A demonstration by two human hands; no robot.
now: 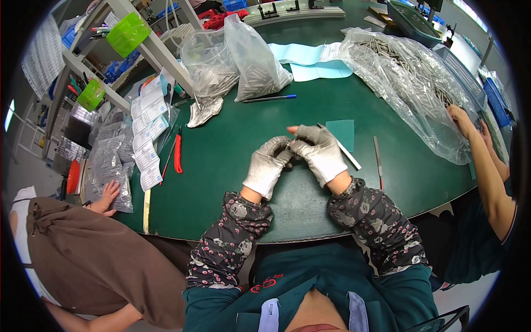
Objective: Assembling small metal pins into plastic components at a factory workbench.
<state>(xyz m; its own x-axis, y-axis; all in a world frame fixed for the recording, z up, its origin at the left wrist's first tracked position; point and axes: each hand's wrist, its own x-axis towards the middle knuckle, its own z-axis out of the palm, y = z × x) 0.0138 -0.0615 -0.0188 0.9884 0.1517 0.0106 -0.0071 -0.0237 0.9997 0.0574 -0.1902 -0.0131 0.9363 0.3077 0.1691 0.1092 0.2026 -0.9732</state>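
Observation:
Over the middle of the green table, my left hand [266, 165] and my right hand [319, 150] meet with fingers curled together. Both wear white gloves with darkened fingers and patterned sleeve covers. Whatever they pinch between them is small and mostly hidden, so I cannot make out its kind. Beside my right hand lies a thin pale strip [349, 156] with a dark pointed end, partly beneath the hand. A small green square sheet [342, 133] lies just behind it. Farther right is a slim metal tool [378, 157] with a red end.
Bags of small metal rods [260, 80] stand at the back, with a blue pen [269, 98] before them. A large plastic sheet heaped with rods [406, 72] fills the right, where another person's hands [462, 119] work. Left are a red-handled tool [177, 152], papers [147, 138] and another person's hand [106, 196].

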